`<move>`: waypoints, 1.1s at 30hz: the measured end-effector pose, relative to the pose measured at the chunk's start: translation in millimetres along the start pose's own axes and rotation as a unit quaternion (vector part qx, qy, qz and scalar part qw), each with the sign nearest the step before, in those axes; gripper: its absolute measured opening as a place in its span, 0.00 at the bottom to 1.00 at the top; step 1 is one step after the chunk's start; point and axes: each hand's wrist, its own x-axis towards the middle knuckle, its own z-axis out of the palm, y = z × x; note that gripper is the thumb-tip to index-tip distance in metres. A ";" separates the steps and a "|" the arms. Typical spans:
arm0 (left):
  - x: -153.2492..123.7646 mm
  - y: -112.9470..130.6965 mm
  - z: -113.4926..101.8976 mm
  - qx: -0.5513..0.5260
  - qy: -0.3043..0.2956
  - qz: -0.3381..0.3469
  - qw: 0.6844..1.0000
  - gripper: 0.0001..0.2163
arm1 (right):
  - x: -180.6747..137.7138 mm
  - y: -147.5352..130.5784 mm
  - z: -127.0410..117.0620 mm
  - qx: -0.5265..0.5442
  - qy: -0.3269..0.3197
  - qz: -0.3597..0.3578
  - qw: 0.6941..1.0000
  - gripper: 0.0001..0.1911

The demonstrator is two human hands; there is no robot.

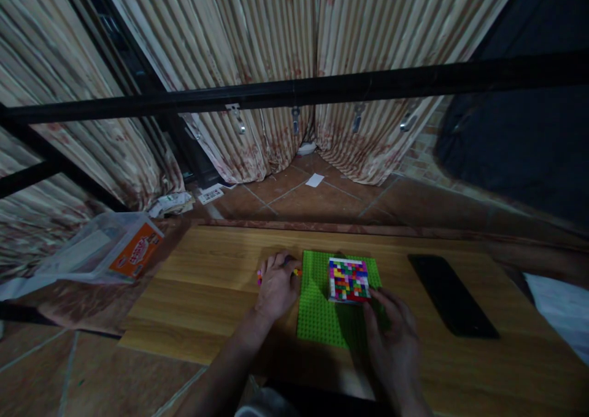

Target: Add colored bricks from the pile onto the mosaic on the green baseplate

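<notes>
A square block built of many-coloured toy bricks (348, 278), with pale edges, stands on a green studded baseplate (317, 319). My right hand (393, 337) holds its near right corner, thumb at the front edge and fingertips against the right side. To the left of the baseplate, my left hand (278, 285) is cupped on the table with bent fingers, gathered over small loose toy bricks. Some orange and yellow bricks (297, 272) peek out at its right, and pink and orange bricks (259, 276) at its left. The palm hides whatever else lies beneath it.
The wooden table (207, 282) carries a black phone (453, 295) at the right. Left of the table sits a clear plastic box (99, 245) with an orange label. A black metal rail (276, 96) crosses in front of striped curtains (257, 37). White paper (559, 309) lies far right.
</notes>
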 end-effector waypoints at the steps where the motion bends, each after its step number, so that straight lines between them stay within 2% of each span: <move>1: 0.6 1.5 0.4 0.006 -0.005 0.001 1.000 0.16 | -0.8 1.2 -0.7 -0.003 -0.001 0.002 1.000 0.23; 18: 0.2 4.1 3.9 0.014 -0.013 -0.024 1.000 0.15 | -13.4 24.7 4.7 -0.004 -0.010 0.010 1.000 0.22; 28: -2.0 4.5 0.3 -0.002 0.011 0.002 1.000 0.14 | -14.1 24.9 4.5 0.013 -0.007 0.023 1.000 0.18; 33: -2.2 7.6 -5.5 -0.058 0.023 0.014 0.998 0.13 | -13.8 22.8 4.6 0.021 -0.009 0.032 0.999 0.17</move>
